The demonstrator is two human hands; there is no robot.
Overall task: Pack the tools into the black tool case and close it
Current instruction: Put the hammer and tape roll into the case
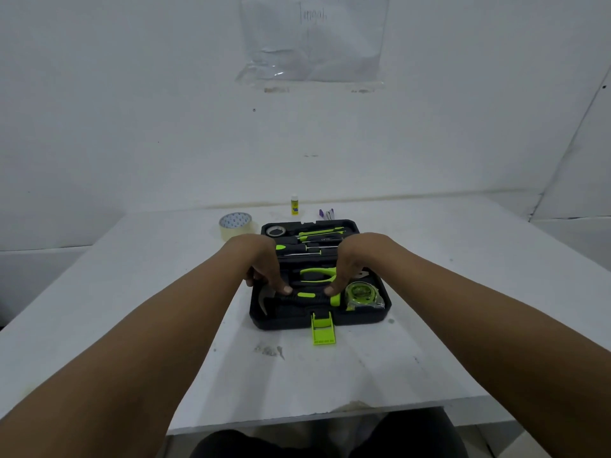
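Observation:
The black tool case [360,320] lies open and flat on the white table, its green latch [323,328] hanging over the near edge. Inside lie screwdrivers [297,248], green-handled pliers [317,274], a green tape measure [362,292], a small tape roll [276,230] and a claw hammer [305,296] with a black and green grip. My left hand [264,272] and my right hand [345,271] both rest fingertips on the hammer's handle, pressing it down in the near compartment. Its steel claw [266,300] shows at the left.
A roll of clear packing tape [235,223] stands behind the case at the left. A small glue bottle [294,204] and purple-capped pens [326,213] lie at the table's far edge. A white wall with a plastic sheet [314,44] rises behind.

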